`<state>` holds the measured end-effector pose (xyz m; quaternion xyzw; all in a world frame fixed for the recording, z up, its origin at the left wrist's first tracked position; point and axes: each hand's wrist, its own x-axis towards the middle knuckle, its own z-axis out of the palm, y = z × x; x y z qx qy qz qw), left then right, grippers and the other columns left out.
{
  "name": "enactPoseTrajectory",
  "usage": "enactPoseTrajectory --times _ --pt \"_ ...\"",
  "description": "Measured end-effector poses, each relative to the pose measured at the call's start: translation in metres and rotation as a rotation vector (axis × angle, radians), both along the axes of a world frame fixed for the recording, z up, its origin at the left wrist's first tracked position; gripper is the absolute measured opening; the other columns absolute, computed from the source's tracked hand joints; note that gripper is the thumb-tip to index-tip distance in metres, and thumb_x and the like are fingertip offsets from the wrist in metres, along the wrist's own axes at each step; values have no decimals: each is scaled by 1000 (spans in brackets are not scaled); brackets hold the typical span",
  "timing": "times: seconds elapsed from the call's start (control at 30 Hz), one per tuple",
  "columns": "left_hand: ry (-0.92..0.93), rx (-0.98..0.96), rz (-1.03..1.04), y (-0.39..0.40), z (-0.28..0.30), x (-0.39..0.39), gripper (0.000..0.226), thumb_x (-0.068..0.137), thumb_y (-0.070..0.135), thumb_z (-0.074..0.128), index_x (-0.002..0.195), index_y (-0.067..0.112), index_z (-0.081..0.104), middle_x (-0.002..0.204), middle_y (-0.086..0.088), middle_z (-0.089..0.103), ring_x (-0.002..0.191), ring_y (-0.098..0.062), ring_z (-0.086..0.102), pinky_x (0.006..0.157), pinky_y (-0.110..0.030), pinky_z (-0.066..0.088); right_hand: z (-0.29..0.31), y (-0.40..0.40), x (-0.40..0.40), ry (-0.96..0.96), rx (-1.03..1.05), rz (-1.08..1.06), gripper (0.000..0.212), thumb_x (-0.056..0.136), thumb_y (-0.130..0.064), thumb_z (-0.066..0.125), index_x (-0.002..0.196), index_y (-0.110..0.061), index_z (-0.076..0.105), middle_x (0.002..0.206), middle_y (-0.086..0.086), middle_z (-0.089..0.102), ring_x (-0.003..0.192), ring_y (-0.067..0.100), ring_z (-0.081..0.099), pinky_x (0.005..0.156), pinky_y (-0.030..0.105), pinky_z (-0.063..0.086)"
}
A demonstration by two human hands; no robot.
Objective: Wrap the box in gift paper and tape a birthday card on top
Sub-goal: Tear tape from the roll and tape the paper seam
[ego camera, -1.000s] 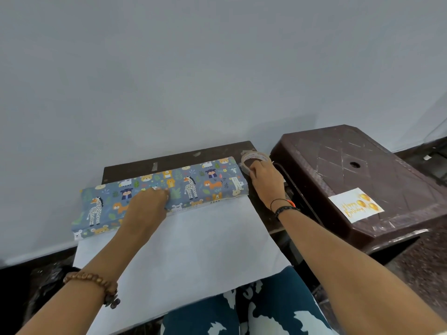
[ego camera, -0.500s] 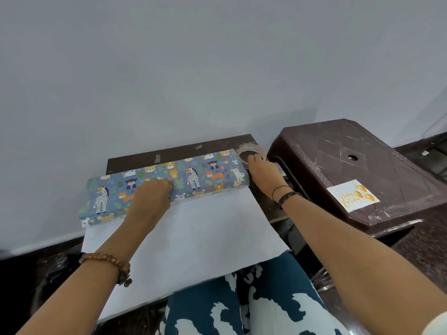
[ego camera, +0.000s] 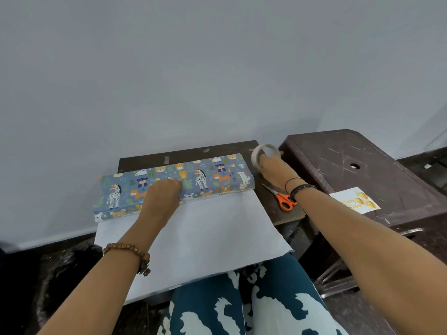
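A long box lies across the small dark table (ego camera: pixel 193 151), covered by blue animal-print gift paper (ego camera: pixel 212 175) folded over it; the box itself is hidden. The paper's white underside (ego camera: pixel 212 228) spreads toward my lap. My left hand (ego camera: pixel 164 194) presses down on the fold's edge, fingers curled. My right hand (ego camera: pixel 271 169) grips a roll of clear tape (ego camera: pixel 263 149), lifted just off the table at the box's right end. A white birthday card (ego camera: pixel 354 200) with gold balloons lies on the brown stool (ego camera: pixel 362 165) at the right.
Orange-handled scissors (ego camera: pixel 283 201) lie on the table under my right wrist. The wall stands right behind the table. My patterned trousers (ego camera: pixel 242 305) fill the bottom of the view. Dark floor lies at both sides.
My right hand closed on the tape roll and raised it off the table, tilting it upright. The scissors are now uncovered. My left hand stays pressed on the paper.
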<state>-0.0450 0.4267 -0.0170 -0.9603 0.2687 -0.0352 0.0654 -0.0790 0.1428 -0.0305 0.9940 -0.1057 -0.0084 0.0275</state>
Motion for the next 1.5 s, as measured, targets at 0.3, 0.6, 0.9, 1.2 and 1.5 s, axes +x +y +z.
enactPoseTrajectory --times 0.3,0.6,0.9,1.2,1.5 --pt "6 -43 -9 3 -4 3 33 97 19 43 129 11 47 114 -8 62 102 -20 61 82 -24 48 -8 3 4 -257 120 -75 21 96 -17 43 100 -6 59 107 8 52 83 24 57 68 32 48" --pt "-1 -42 -10 3 -5 4 35 98 21 42 131 10 45 113 -9 62 101 -20 61 81 -23 48 -25 14 0 -258 -94 -55 26 96 -16 45 120 -8 49 125 10 49 105 23 54 65 27 43" --pt "-6 -4 -7 3 -7 6 38 98 20 41 135 11 42 115 -9 61 102 -21 60 81 -25 48 -25 12 -5 -51 -369 197 45 55 -14 86 95 -12 66 90 7 65 45 18 55 36 15 22" --pt "7 9 -2 3 -6 4 37 98 21 41 134 10 42 115 -9 61 103 -21 60 83 -25 49 -22 16 -11 -178 -337 257 37 66 -12 80 99 -5 63 84 7 65 48 20 59 40 15 9" --pt "-2 36 -4 3 -6 6 38 98 21 41 135 11 42 114 -8 61 101 -20 61 81 -24 49 -19 11 -25 -430 335 -113 12 92 -26 50 98 -16 55 83 -6 59 75 15 57 58 21 35"
